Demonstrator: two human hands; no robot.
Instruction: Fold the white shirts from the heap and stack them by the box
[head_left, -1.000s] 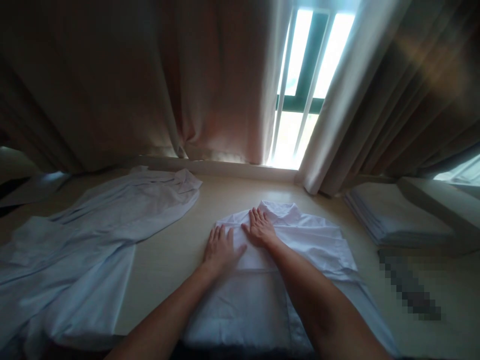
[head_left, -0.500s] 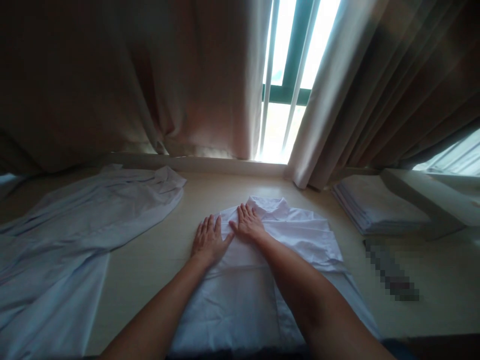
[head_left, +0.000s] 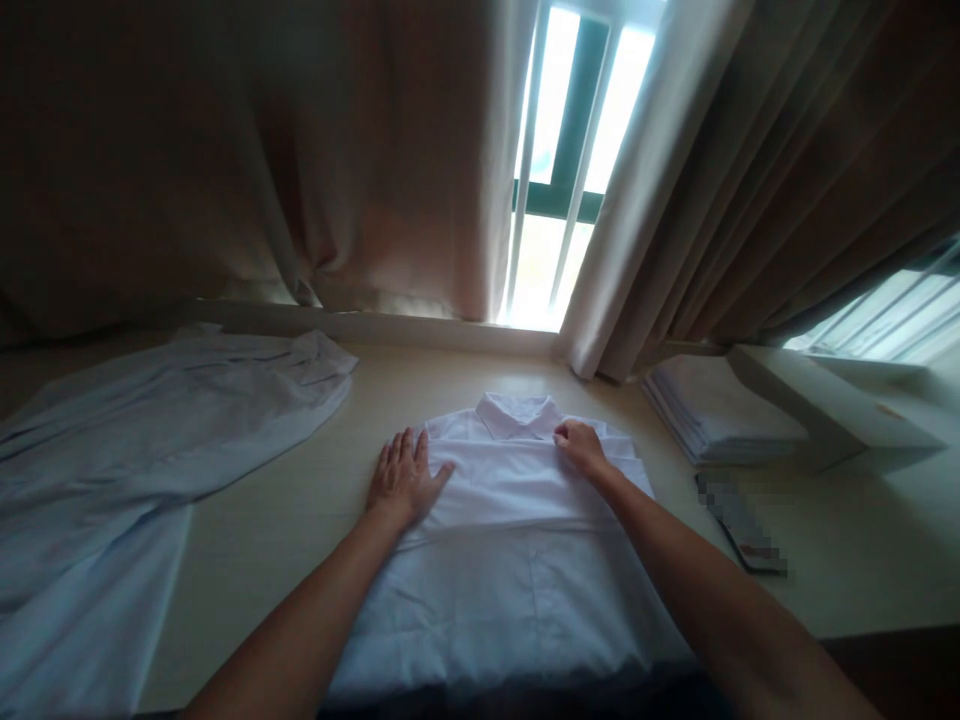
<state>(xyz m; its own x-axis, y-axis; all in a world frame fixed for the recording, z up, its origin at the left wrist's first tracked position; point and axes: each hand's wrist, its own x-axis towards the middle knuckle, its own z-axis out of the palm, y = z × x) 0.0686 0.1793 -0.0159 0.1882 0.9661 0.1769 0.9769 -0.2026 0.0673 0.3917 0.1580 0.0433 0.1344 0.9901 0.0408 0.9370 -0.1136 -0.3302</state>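
A white collared shirt (head_left: 495, 560) lies spread on the pale table, its collar toward the window and its lower part at the near edge. My left hand (head_left: 405, 480) rests flat on the shirt's left shoulder area, fingers spread. At the right of the collar, my right hand (head_left: 581, 445) is closed with its fingers curled against the shirt; whatever cloth it pinches is too small to make out.
More white garments (head_left: 172, 430) lie loosely on the left of the table (head_left: 277, 560). Folded white cloths (head_left: 724, 405) are stacked at the right beside a white box-like object (head_left: 840, 400). A dark, pixelated flat object (head_left: 742, 525) lies nearer. Curtains (head_left: 420, 180) hang behind.
My right hand has moved right across the shirt, from left of the collar to its right side, and its fingers have closed. My left hand stays on the shirt. The view has shifted slightly right.
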